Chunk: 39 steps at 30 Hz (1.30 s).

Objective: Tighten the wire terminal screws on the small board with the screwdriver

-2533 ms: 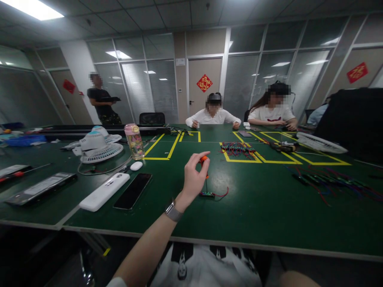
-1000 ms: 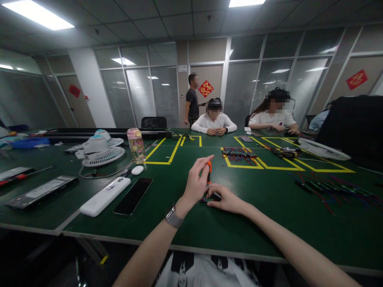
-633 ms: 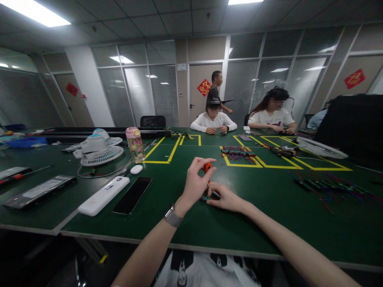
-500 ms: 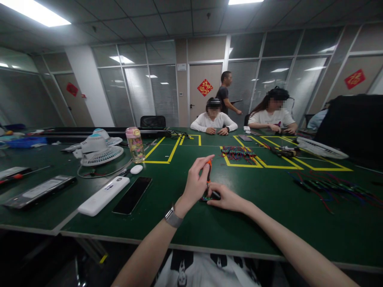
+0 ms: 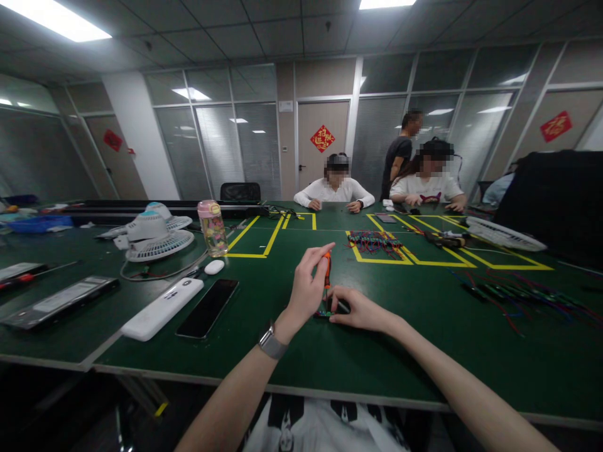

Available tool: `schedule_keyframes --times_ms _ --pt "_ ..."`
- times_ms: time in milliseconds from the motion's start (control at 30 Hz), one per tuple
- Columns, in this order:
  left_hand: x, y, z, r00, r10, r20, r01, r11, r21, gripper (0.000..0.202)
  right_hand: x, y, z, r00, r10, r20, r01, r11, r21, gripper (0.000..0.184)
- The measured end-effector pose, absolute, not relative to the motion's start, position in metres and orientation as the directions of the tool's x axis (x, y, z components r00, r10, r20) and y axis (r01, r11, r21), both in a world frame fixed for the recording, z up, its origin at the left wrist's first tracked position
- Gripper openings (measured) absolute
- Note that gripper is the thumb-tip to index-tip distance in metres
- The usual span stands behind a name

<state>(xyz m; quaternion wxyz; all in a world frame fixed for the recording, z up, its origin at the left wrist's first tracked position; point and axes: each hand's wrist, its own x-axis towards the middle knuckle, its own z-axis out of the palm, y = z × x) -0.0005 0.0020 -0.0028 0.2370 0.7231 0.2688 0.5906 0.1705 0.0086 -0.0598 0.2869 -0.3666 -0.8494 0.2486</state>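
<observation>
My left hand (image 5: 309, 281) is closed around the orange and black handle of a screwdriver (image 5: 328, 271), which stands upright with its shaft pointing down. Below it, a small green circuit board (image 5: 323, 312) lies on the table, partly hidden by my fingers. The thumb and fingers of my right hand (image 5: 354, 309) pinch the board's right side, close to a dark part with a light edge. Whether the screwdriver's tip touches a screw is too small to tell.
A black phone (image 5: 208, 307), a white power bank (image 5: 162, 309), a drink bottle (image 5: 213, 228) and a white fan (image 5: 159, 236) stand to the left. Bundles of wired boards lie in a taped box (image 5: 377, 243) and at right (image 5: 522, 294). Two people sit opposite; another stands behind.
Both my hands stay almost in place, with the right fingers shifted slightly at the board. The standing person has moved right, and the seated person in the middle has spread their hands apart.
</observation>
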Motion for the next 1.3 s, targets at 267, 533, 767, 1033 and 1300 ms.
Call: schedule_keyframes --times_ms 267,533,767,1033,1300 --pt "-0.0008 0.0005 -0.0013 0.096 0.637 0.765 0.179 -0.767 0.616 0.019 0.1713 0.0099 -0.0621 -0.568 0.759 0.317 0.477 0.618 -0.625 0.017" --pt "-0.0002 0.0022 -0.0027 0.182 0.674 0.716 0.064 -0.734 0.676 0.034 0.1728 0.0113 -0.0602 -0.585 0.754 0.299 0.454 0.610 -0.650 0.012" --pt "-0.0008 0.0013 -0.0009 0.134 0.643 0.754 0.167 -0.765 0.623 0.018 0.1732 0.0118 -0.0597 -0.595 0.744 0.303 0.445 0.619 -0.647 0.009" --pt "0.0007 0.0000 -0.0007 0.177 0.674 0.717 0.035 -0.732 0.680 0.029 0.1717 0.0098 -0.0568 -0.611 0.725 0.318 0.449 0.648 -0.615 0.005" --pt "-0.0010 -0.0016 -0.0005 0.117 0.652 0.749 0.165 -0.757 0.632 0.023 0.1716 0.0089 -0.0558 -0.609 0.729 0.313 0.455 0.645 -0.614 0.005"
